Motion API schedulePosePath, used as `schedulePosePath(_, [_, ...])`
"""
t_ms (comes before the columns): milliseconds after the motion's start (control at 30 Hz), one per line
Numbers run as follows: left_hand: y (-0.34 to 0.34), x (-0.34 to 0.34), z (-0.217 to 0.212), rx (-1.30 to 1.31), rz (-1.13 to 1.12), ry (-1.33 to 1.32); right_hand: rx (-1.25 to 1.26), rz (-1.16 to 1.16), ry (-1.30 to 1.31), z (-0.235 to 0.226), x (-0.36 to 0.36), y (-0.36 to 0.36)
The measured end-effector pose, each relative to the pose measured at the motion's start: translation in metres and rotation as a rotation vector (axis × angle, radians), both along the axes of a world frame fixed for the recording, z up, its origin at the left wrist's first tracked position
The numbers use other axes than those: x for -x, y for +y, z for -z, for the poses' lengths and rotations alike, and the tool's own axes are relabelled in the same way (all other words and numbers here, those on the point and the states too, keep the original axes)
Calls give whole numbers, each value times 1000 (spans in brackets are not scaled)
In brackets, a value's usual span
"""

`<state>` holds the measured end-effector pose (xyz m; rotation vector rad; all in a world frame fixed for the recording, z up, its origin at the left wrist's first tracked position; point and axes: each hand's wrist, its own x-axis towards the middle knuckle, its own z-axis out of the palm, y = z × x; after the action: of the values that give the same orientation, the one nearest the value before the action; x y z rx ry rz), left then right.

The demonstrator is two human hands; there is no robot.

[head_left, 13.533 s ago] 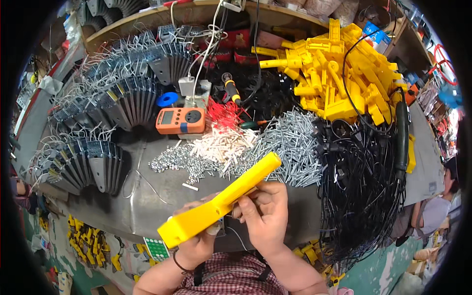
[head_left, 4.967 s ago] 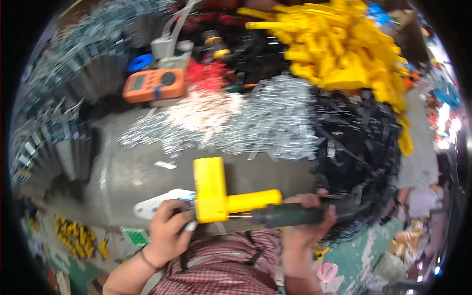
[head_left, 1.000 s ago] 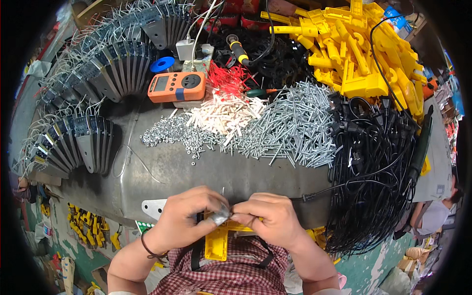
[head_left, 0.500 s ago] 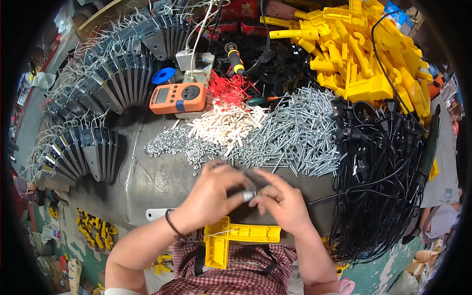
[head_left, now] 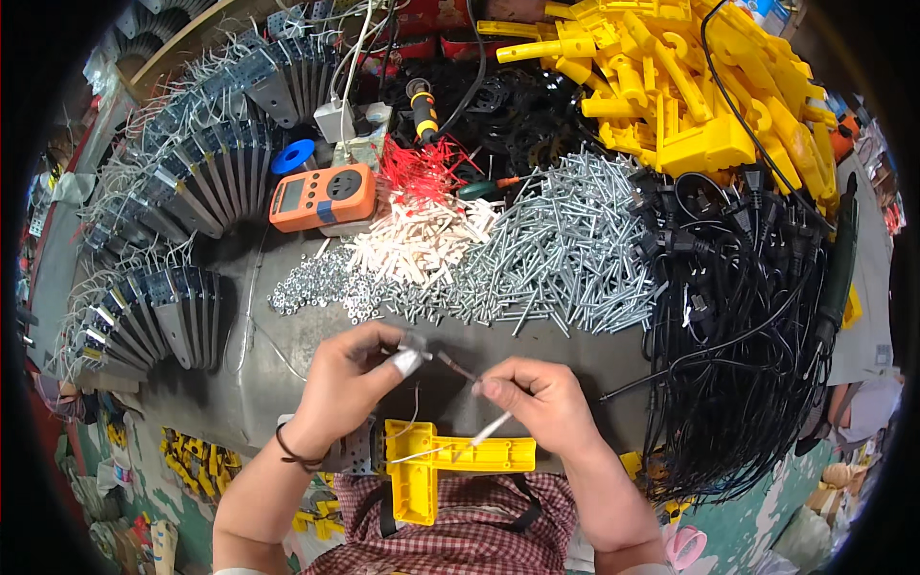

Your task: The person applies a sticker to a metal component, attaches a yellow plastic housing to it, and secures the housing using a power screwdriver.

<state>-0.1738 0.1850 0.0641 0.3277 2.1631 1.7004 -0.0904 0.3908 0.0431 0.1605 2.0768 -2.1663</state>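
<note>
My right hand (head_left: 541,398) pinches a thin wire between thumb and fingertips. Its white length (head_left: 493,428) hangs below the hand, and a short reddish-brown piece (head_left: 457,366) points from the fingertips toward my left hand. My left hand (head_left: 350,379) is closed, thumb against fingers; white material covers the thumb tip, and whatever lies in the blurred fingertips is unclear. Below both hands, a yellow plastic housing half (head_left: 412,491) lies open side up at the table's near edge, thin white wire across it. A perforated metal plate (head_left: 356,450) adjoins its left side.
Screws (head_left: 565,249), white sleeves (head_left: 412,240), nuts (head_left: 311,283) and red pieces (head_left: 422,168) lie beyond my hands. An orange meter (head_left: 321,198) stands behind. Black power cords (head_left: 738,364) hang at right below yellow housings (head_left: 690,105); metal plates with wires (head_left: 182,311) fan out left.
My hands have moved apart, the left one to the left. The wire in my right hand now shows between and below them. The whole view has shifted slightly.
</note>
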Motion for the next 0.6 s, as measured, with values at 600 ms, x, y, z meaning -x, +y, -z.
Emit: schedulePosePath(600, [-18,-28,-10,-515,134,-499,130,-244,-79,-21,-15,-2])
